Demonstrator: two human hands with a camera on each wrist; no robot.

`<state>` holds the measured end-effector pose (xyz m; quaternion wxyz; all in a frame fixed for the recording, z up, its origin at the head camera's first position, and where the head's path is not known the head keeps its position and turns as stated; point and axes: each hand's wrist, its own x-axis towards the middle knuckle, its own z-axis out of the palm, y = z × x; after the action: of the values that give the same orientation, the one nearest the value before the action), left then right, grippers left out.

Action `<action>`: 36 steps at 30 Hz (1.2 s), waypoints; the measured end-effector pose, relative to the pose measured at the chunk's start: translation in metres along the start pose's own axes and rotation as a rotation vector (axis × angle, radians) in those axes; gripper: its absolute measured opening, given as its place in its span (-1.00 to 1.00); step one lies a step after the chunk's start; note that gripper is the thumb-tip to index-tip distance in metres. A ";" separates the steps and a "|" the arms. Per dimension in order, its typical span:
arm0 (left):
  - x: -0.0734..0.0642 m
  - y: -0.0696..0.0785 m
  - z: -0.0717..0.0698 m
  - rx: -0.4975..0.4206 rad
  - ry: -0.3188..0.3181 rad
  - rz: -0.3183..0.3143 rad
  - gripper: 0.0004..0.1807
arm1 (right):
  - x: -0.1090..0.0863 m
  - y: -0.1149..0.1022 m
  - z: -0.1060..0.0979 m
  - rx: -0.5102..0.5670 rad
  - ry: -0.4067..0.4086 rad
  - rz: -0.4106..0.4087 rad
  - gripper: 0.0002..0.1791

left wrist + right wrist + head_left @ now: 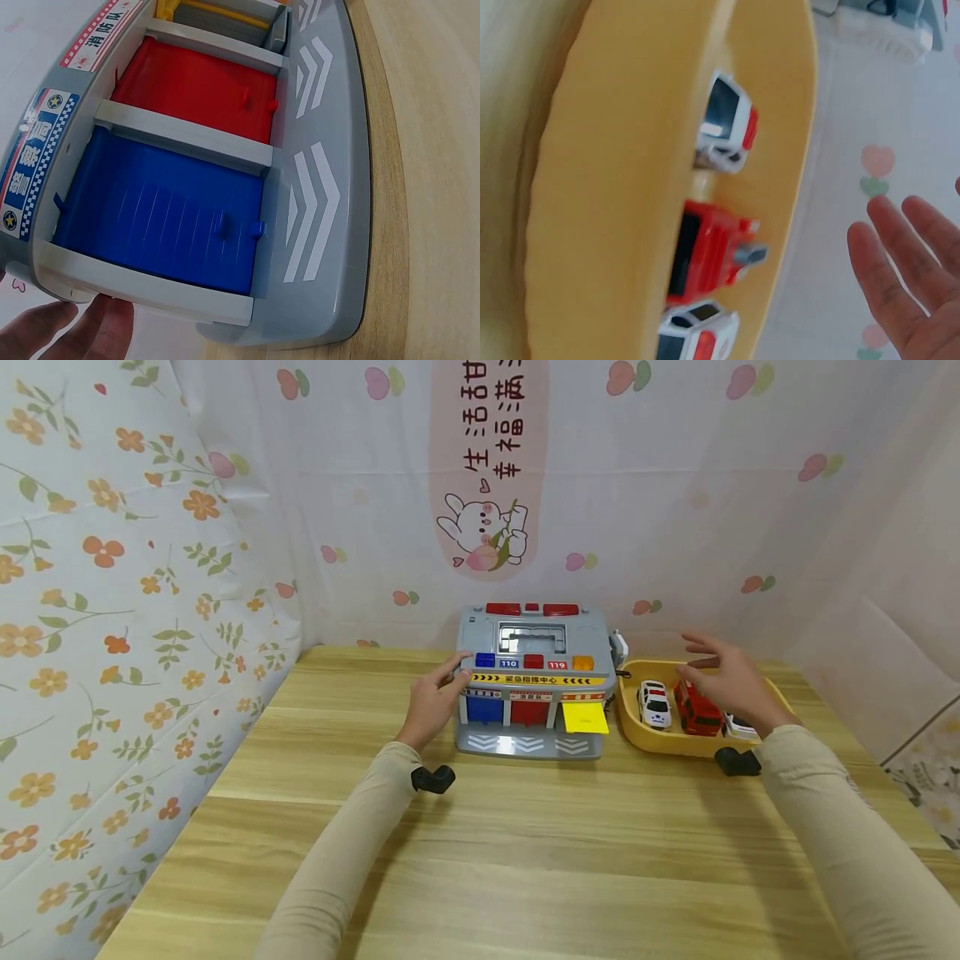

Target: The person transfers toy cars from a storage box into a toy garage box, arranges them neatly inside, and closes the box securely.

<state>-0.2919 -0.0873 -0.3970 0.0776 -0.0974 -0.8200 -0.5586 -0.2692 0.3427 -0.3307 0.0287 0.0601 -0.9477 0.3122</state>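
Observation:
A grey toy garage (480,639) stands on the table, with a blue door (161,210) and a red door (199,90) both down and a yellow door flap (585,718) tilted outward. My left hand (433,695) touches the garage's left side with its fingertips. Over the yellow bin (660,743), to the garage's right, hovers my right hand (727,681), fingers spread and nothing held. Inside the bin lie a white toy police car (655,706), a red toy fire truck (693,714) and another white toy vehicle (738,728), partly hidden in the head view.
The wooden table (525,843) extends in front of the garage. A patterned cloth (360,527) hangs close behind the garage and bin, and a floral cloth (112,635) borders the left side. A whitish part (618,647) sticks out from the garage's right side.

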 end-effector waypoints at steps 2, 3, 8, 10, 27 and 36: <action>0.000 0.000 0.000 -0.001 -0.001 -0.003 -0.61 | -0.002 0.005 -0.003 0.007 -0.006 0.015 -0.23; 0.000 0.000 0.000 -0.003 -0.001 -0.004 -0.62 | -0.003 0.008 -0.004 0.012 -0.006 0.018 -0.22; 0.001 0.000 0.000 -0.013 0.003 -0.010 -0.62 | -0.005 0.021 -0.008 0.015 0.012 0.034 -0.22; 0.001 0.000 0.000 -0.014 0.003 -0.011 -0.62 | -0.006 0.026 -0.010 0.010 0.019 0.045 -0.21; 0.000 0.001 0.001 -0.005 0.010 0.009 -0.62 | -0.015 0.053 -0.016 -0.048 -0.011 0.155 -0.11; 0.000 0.001 0.001 0.003 0.014 0.012 -0.63 | -0.018 0.066 -0.016 -0.131 -0.057 0.193 -0.14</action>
<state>-0.2919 -0.0854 -0.3964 0.0868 -0.0986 -0.8196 -0.5576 -0.2595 0.4068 -0.3580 -0.0245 -0.0244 -0.9678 0.2492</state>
